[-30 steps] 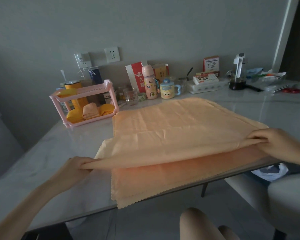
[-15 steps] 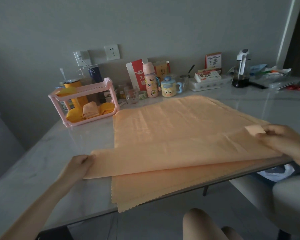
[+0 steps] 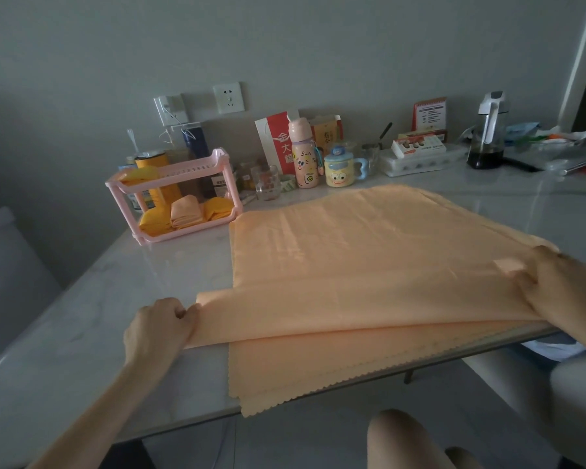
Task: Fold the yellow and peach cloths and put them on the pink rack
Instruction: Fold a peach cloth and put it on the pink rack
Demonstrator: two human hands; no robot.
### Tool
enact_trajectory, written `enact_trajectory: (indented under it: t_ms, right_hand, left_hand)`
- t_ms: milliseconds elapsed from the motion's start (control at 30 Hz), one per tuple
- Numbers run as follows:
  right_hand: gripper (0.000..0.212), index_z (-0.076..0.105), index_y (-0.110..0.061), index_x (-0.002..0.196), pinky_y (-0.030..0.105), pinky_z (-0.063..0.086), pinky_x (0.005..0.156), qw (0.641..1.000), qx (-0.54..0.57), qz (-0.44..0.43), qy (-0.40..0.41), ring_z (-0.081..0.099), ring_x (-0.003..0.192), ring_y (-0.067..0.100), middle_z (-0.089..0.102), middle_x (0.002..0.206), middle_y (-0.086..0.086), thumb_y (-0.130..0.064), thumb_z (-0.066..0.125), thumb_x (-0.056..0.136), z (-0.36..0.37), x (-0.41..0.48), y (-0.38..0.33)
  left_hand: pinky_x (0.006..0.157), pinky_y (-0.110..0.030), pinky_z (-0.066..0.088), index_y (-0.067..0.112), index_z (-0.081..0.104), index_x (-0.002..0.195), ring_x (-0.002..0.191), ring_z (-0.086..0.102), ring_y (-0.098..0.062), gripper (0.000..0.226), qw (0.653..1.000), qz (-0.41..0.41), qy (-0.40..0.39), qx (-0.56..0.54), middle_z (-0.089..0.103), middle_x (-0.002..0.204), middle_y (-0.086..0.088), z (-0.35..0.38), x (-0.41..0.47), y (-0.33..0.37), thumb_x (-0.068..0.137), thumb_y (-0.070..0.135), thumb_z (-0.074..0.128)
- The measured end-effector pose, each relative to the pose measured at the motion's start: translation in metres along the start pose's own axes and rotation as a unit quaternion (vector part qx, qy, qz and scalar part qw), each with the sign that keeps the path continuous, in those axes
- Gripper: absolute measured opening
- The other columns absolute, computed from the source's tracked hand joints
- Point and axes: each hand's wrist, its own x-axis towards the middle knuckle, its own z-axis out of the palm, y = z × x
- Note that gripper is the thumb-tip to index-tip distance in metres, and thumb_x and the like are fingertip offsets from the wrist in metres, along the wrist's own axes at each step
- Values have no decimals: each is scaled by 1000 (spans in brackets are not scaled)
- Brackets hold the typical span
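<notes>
Peach cloth [image 3: 352, 265]: thin, light, limp, no stiffness. My guess is it slides easily on the glossy table [image 3: 82, 316] and drags into wrinkles if pulled unevenly. Not fragile. Best held at the corners of the upper layer with both pulled evenly, which is where the hands are.

Left hand [image 3: 156, 326], at 8 o'clock of the cloth: fingers curled, pinching the left corner of the upper layer. Right hand [image 3: 555, 289], at 3–4 o'clock: fingers clamped on the right corner, with a small flap of cloth sticking out beside the thumb.

The cloth is spread flat mid-table. An upper layer lies across its near half, skewed so its left end sticks out past the lower layer. The near edge at 6 o'clock overhangs the table edge.

Look: plain pale orange-peach with a slight sheen, faint crease lines and a scalloped hem along the near edge.

Pink rack [image 3: 183, 169] stands at 10 o'clock of the cloth, close to its far left corner but apart from it. Its lower shelf holds a folded peach cloth [image 3: 183, 214] between folded yellow cloths [image 3: 153, 220], and there is more yellow on the top shelf.
</notes>
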Motion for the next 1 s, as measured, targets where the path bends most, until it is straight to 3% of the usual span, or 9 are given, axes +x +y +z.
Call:
enact_trajectory:
  t_ms: [133,200,267,367,467,600,700,867,1000]
  right_hand:
    - [28,64,5,92,47,47,65,981,23,-153,115,60,73,42,61,80,24,6,69,64,-30,-21,-30]
    - [21,67,-6,99,39,47,83,959,121,-252,46,62,90,27,67,96,11,-12,64,78,-40,-37,-56]
    - [41,60,-16,118,18,34,96,926,172,-329,-62,50,109,4,58,119,-7,-40,52,86,-40,-54,-82]
    - [51,38,-27,140,19,16,112,900,177,-374,-140,20,131,-7,28,140,-23,-46,43,93,-29,-69,-110]
    - [48,31,-25,144,15,3,111,889,181,-382,-173,11,140,-1,20,152,-15,-40,35,98,-27,-77,-141]
    - [46,27,-18,146,18,4,111,880,184,-392,-196,12,143,10,18,156,-2,-31,27,102,-21,-83,-188]
    - [64,11,-17,150,31,1,115,895,84,-365,-241,4,144,15,6,158,2,-52,16,96,-6,-79,-196]
    - [134,-1,-18,150,31,-6,115,917,42,-305,-254,-7,144,10,-6,157,-3,-85,-29,38,-2,-60,-144]
    - [119,-2,-20,150,27,-5,115,942,22,-228,-245,-6,143,7,-6,157,-6,-84,-19,51,-14,-42,-87]
  left_hand:
    - [68,-33,50,13,64,96,78,61,-21,23,983,162,81,-15,68,87,-3,-14,-11,11,88,34,58]
    - [76,-32,48,16,64,104,89,58,-14,39,951,304,44,-46,68,96,1,-22,-22,21,92,46,44]
    - [90,-30,41,22,61,117,107,52,-6,60,919,393,-31,-24,63,115,8,-25,-33,32,92,61,22]
    - [111,-26,16,32,37,139,131,25,2,94,916,375,-142,-12,29,143,21,-27,-40,49,72,82,-7]
    - [113,-19,-7,37,15,144,131,-3,13,107,913,363,-184,3,2,142,29,-23,-42,64,57,85,-23]
    - [111,-18,-5,33,19,145,130,-2,13,112,922,337,-184,-53,6,140,29,-14,-44,94,55,82,-26]
    - [110,-18,-6,29,18,146,132,-2,10,119,921,314,-221,-64,9,152,18,6,-35,100,50,85,-25]
    - [108,-17,-11,32,-1,146,130,-12,11,123,917,298,-262,-23,-9,145,26,18,-24,72,40,89,-28]
    - [109,-17,-10,28,-6,145,131,-10,8,126,926,264,-270,2,-10,140,25,9,-16,44,38,91,-25]
